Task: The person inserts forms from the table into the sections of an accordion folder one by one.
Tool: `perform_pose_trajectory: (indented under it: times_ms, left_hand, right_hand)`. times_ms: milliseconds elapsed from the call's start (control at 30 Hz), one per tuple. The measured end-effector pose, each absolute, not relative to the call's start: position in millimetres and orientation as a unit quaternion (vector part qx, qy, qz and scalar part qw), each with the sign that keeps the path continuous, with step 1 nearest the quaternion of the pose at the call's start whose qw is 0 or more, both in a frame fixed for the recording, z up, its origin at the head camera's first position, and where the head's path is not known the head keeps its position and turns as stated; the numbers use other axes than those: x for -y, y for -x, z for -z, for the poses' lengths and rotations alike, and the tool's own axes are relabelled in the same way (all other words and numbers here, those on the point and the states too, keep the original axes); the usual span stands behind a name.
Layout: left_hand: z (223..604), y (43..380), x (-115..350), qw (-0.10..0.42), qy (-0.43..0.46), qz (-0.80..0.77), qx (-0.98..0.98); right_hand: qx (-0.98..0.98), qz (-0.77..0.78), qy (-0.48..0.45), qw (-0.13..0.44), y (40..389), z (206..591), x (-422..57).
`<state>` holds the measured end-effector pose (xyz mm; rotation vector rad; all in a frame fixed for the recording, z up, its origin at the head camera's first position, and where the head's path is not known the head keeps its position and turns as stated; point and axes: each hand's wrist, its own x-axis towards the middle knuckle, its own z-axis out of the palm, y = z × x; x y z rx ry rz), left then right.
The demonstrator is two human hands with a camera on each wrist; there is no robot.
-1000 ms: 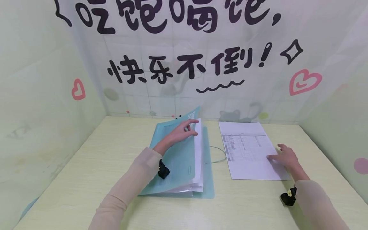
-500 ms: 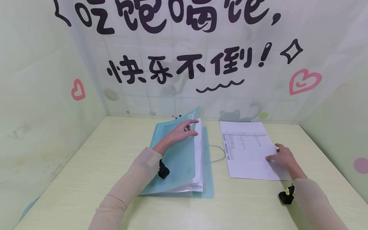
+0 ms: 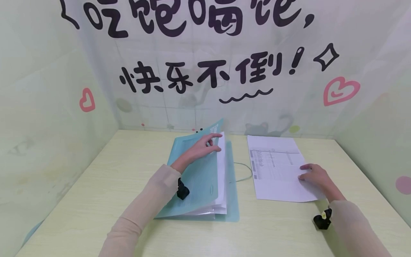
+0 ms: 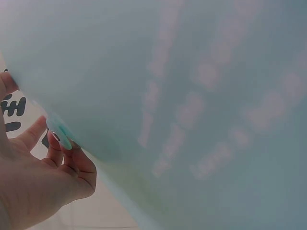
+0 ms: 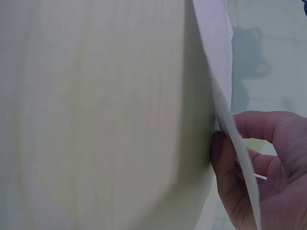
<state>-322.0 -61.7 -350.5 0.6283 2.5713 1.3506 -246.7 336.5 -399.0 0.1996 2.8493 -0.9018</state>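
Observation:
My left hand holds up the cover of a teal document folder by its right edge, so the cover slants over white papers inside. In the left wrist view, the thumb and fingers pinch the cover's rim beside a small mint-green piece. My right hand grips the right edge of a white sheet with a printed table. In the right wrist view the sheet's edge passes between thumb and fingers, bent up from the tabletop. Some fingers are hidden behind cover and sheet.
A thin teal elastic cord loops out from the folder's right side toward the sheet. Wall sheeting with black characters closes off the back of the pale wooden table. Patterned side walls stand left and right.
My right hand's upper fingers have come down toward the thumb over the sheet's edge. The sheet has shifted slightly right. My left hand and the folder stay in place.

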Motion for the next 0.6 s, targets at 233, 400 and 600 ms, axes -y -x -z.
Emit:
perform_pose_trajectory:
  times_ms: [233,400,600]
  left_hand:
    - [349.2,322.2,62.0,0.078,-0.214,-0.452,-0.862]
    - [349.1,323.0,62.2,0.077,-0.214,-0.451,-0.863]
    - [348.6,323.0,63.1,0.077,-0.218,-0.455,-0.860]
  right_hand:
    - [-0.945,0.320,-0.026,0.060,241.2,399.5,-345.6]
    - [-0.936,0.347,-0.048,0.023,237.8,401.9,-348.6]
    - [-0.923,0.381,-0.054,-0.016,231.3,396.1,-350.7]
